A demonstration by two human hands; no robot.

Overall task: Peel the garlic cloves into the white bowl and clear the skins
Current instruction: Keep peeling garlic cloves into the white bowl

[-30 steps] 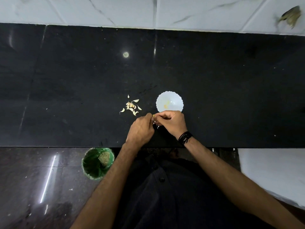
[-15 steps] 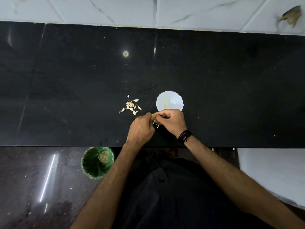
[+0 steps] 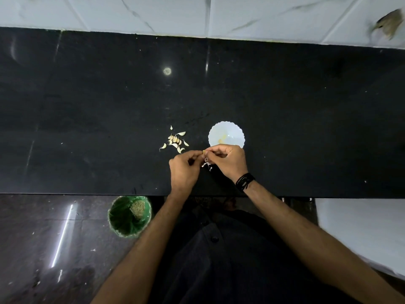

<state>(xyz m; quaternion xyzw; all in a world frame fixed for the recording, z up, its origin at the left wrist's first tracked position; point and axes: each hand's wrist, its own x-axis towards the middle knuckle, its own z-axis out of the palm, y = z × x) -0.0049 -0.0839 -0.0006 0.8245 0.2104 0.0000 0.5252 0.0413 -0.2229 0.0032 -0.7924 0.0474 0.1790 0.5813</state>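
Note:
A small white scalloped bowl [image 3: 232, 133] stands on the black counter with a yellowish peeled piece [image 3: 221, 140] inside. To its left lies a loose pile of several unpeeled garlic cloves [image 3: 175, 140]. Just in front of the bowl, my left hand [image 3: 183, 170] and my right hand [image 3: 228, 161] meet and pinch one small garlic clove [image 3: 204, 152] between their fingertips. Pale bits of skin [image 3: 206, 165] lie on the counter under the hands.
A green bin [image 3: 129, 216] holding scraps stands on the dark floor below the counter's front edge [image 3: 87, 193], left of my body. A white surface [image 3: 361, 233] lies at the lower right. White tiled wall [image 3: 197, 14] backs the counter.
The hands have parted slightly around the clove, and bits of skin now show on the counter beneath them. Bowl and clove pile are unmoved.

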